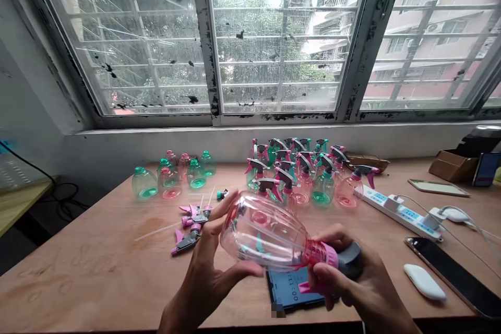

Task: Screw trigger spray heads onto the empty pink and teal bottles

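A clear pink spray bottle [270, 235] lies sideways in the air before me, its base to the left. My left hand [207, 271] cups the round body near the base, thumb below and fingers behind it. Around the pink collar and dark grey spray head, my right hand [352, 282] is closed, with the pink trigger pointing down. Loose pink-and-grey trigger sprayers [191, 227] with thin tubes rest left of the bottle. Underneath it, partly covered, is a dark phone [293, 289] with a lit screen.
Headless green and pink bottles [168, 182] stand at the back left. Several bottles with sprayers fitted [303, 177] crowd the back middle. On the right are a power strip [403, 211] with cables, a black phone [454, 274], a white case [425, 282] and a cardboard box [454, 164].
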`<state>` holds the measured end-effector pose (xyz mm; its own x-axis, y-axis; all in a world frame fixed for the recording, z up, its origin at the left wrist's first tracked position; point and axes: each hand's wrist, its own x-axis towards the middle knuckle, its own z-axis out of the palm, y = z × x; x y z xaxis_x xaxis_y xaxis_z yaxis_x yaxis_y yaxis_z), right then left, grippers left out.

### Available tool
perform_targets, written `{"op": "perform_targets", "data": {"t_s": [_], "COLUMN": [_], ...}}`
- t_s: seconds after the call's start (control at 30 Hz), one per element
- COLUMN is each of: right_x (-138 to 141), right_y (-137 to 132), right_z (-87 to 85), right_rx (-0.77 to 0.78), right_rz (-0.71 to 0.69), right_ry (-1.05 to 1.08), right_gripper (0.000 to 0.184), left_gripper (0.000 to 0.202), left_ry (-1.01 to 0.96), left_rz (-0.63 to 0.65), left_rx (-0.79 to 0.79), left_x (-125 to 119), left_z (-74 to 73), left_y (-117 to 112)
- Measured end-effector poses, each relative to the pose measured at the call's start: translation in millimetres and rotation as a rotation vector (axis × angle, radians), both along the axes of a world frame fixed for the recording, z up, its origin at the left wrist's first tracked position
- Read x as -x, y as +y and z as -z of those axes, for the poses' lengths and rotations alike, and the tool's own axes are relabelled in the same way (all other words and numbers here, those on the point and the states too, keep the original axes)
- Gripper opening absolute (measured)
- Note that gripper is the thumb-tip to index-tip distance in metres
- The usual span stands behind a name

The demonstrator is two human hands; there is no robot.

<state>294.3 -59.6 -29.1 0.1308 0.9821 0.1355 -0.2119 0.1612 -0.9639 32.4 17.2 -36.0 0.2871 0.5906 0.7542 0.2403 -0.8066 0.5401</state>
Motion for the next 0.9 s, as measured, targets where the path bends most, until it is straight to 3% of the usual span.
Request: {"op": "perform_targets", "data": {"t_s": [0.13, 0.3, 0.4, 0.5, 0.57, 0.63, 0.73, 0.83, 0.9], "right_x": [7.2, 20.9, 20.8, 17.3, 16.2, 16.9, 18.6, 15.4, 10.1], "right_y": [1.9, 4.3, 3.8, 0.5, -2.9, -6.0, -8.4, -8.4, -8.9], "right_z": [0.8, 10.4, 10.2, 2.0, -4.5, -8.8, -9.7, -8.4, -8.9], "right_rx": [-0.004, -0.128, -0.193, -0.098, -0.036, -0.034, -0.058, -0.132, -0.213], "right_rz": [-0.074, 0.122, 0.208, 0.076, -0.058, -0.095, -0.024, 0.064, 0.128], "right_ry": [0.068, -0.095, -0.219, -0.086, 0.038, 0.091, 0.053, -0.091, -0.220], "right_gripper": [0.051, 0.042, 0.038, 0.045, 0.050, 0.052, 0.049, 0.042, 0.036], "left_gripper": [0.063, 0.088, 0.069, 0.049, 0.051, 0.048, 0.049, 0.074, 0.062], "left_ry": [-0.069, -0.062, -0.172, -0.183, -0.144, -0.121, -0.035, 0.014, -0.057], "left_rz": [-0.070, 0.045, 0.113, 0.100, 0.070, -0.007, -0.092, -0.027, 0.027], "left_rx": [-0.149, 0.008, 0.102, 0.146, 0.061, -0.030, 0.021, 0.172, 0.229], "left_x": [-5.4, -2.1, 1.7, 3.1, 2.9, 2.4, 2.3, 3.7, 4.5], "left_z": [-0.3, 1.8, -1.3, -5.4, -7.1, -8.6, -12.6, -18.5, -21.5], "left_y": [-1.4, -2.2, -2.8, -2.9, -2.8, -3.6, -8.7, -17.0, -21.5]}}
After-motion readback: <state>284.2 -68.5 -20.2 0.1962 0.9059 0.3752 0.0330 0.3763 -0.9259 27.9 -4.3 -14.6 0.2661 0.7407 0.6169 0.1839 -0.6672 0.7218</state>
